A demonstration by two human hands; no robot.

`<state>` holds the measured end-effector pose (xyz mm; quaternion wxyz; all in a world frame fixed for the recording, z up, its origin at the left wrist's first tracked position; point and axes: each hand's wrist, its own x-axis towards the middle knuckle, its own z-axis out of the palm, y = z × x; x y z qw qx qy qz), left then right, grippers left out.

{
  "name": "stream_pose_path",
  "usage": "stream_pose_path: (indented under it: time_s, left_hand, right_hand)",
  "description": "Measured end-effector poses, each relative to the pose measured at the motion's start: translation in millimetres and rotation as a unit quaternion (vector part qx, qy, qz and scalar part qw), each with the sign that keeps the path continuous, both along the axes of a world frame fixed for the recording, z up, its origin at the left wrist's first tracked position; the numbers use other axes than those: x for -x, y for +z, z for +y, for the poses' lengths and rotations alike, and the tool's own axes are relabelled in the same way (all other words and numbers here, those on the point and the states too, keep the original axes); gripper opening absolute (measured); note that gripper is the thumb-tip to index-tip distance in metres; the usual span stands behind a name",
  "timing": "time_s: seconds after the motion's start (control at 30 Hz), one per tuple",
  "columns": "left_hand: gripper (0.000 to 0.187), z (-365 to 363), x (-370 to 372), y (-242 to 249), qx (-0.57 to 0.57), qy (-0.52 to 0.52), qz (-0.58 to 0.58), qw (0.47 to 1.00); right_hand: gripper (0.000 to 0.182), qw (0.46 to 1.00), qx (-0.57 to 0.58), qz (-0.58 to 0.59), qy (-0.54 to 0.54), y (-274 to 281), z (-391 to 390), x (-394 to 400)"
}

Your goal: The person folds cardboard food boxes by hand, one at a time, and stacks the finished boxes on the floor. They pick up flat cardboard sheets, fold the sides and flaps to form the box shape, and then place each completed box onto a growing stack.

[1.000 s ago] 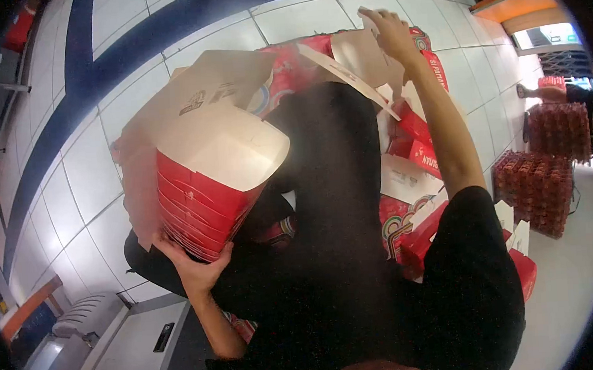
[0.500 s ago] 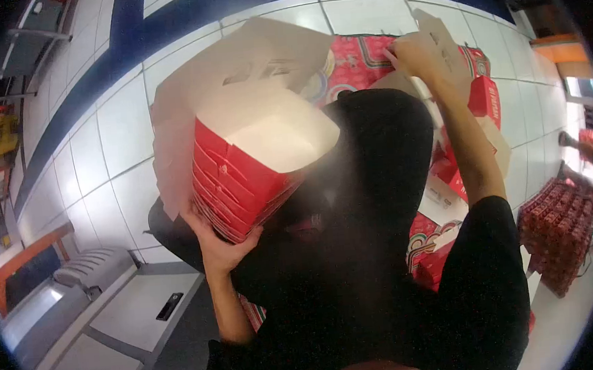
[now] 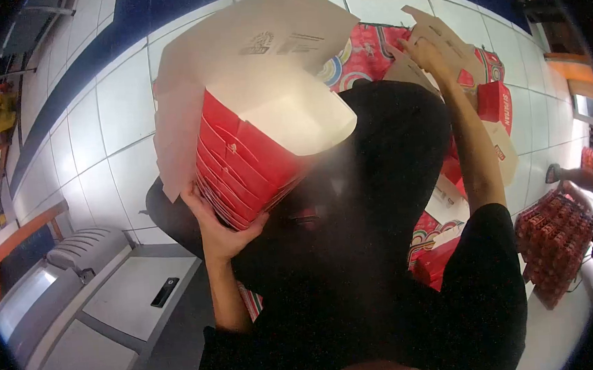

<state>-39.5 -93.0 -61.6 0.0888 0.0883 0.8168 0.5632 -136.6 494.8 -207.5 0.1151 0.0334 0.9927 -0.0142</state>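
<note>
A stack of nested paper food boxes (image 3: 246, 157), red outside and white inside with raised printed lids, leans over my lap. My left hand (image 3: 224, 235) is wrapped round its base, thumb on the near side and fingers on the left. At the upper right, my right hand (image 3: 427, 53) is closed at the flap of another paper food box (image 3: 455, 47), whose brown-grey panels stand open around it. My fingertips are partly hidden there.
Loose red boxes, one a red carton (image 3: 494, 102), lie on a patterned red mat (image 3: 373, 49) at my right. A reddish woven-looking stack (image 3: 558, 242) stands farther right, near another person's hand. A grey cabinet (image 3: 139, 296) is at lower left, on white floor tiles (image 3: 122, 104).
The view has shifted slightly, and the held stack appears a little higher and farther right. My right hand has shifted at the other box, whose panels are now spread wider.
</note>
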Motion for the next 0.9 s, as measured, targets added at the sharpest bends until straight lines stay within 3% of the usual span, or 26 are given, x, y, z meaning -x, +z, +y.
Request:
stream_pose_path:
  time_s: [0.03, 0.07, 0.2, 0.23, 0.27, 0.33, 0.37, 0.43, 0.47, 0.5, 0.53, 0.7, 0.8, 0.9]
  left_hand:
    - [0.133, 1.7, 1.3, 1.4, 0.002, 0.006, 0.001, 1.000]
    - [0.132, 3.3, 1.5, 4.1, 0.019, -0.001, 0.013, 1.000]
    - [0.131, 1.5, -0.7, 0.8, 0.000, 0.000, 0.019, 1.000]
    - [0.131, 1.2, -1.9, -2.1, 0.002, 0.002, 0.029, 1.000]
    - [0.131, 1.3, -2.8, -2.0, -0.001, 0.009, 0.029, 1.000]
    - [0.137, 2.4, -3.3, -0.2, -0.001, -0.012, 0.046, 0.999]
    - [0.137, 2.1, -4.2, 0.6, -0.007, -0.008, 0.047, 0.999]
    - [0.135, 0.9, -4.3, 1.1, 0.003, -0.018, 0.064, 0.998]
    - [0.135, 0.2, -5.9, 0.8, -0.004, -0.016, 0.064, 0.998]
    - [0.134, 0.0, -7.4, 0.3, -0.010, -0.016, 0.060, 0.998]
    - [0.134, -0.1, -7.7, -0.4, -0.015, -0.017, 0.056, 0.998]
    - [0.137, -4.1, -8.6, -6.4, 0.022, -0.028, 0.090, 0.995]
    - [0.141, -9.5, -17.3, -16.3, 0.052, -0.036, 0.100, 0.993]
    - [0.138, -6.2, -23.0, -15.4, 0.051, -0.032, 0.137, 0.989]
  right_hand:
    - [0.037, 0.982, 0.094, 0.000, -0.166, 3.7, -7.9, 3.3]
    - [0.036, 0.928, 0.185, -0.004, -0.324, 11.3, -19.6, 7.3]
    - [0.030, 0.960, 0.195, 0.029, -0.202, 42.4, -17.5, 12.1]
    - [0.029, 0.972, 0.054, 0.181, -0.140, 44.9, -9.8, 11.3]
    - [0.028, 0.939, -0.087, 0.326, -0.072, 48.3, -7.6, 11.6]
    - [0.032, 0.895, 0.246, 0.340, -0.150, 101.9, -29.3, -2.4]
    - [0.031, 0.856, 0.344, 0.324, -0.208, 133.3, -46.9, -14.3]
    - [0.029, 0.778, 0.472, 0.366, -0.197, 205.6, -102.0, -45.4]
    - [0.030, 0.768, 0.478, 0.387, -0.175, 240.2, -129.5, -61.1]
    - [0.035, 0.812, 0.440, 0.354, -0.148, 264.6, -130.1, -83.7]
    - [0.041, 0.814, 0.439, 0.335, -0.178, 283.3, -140.8, -102.2]
    - [0.060, 0.779, 0.571, 0.213, -0.145, 319.2, -198.5, -140.7]
    - [0.050, 0.754, 0.620, 0.184, -0.117, 314.3, -243.8, -127.1]
    - [0.037, 0.791, 0.590, 0.148, -0.060, 303.0, -274.6, -107.9]
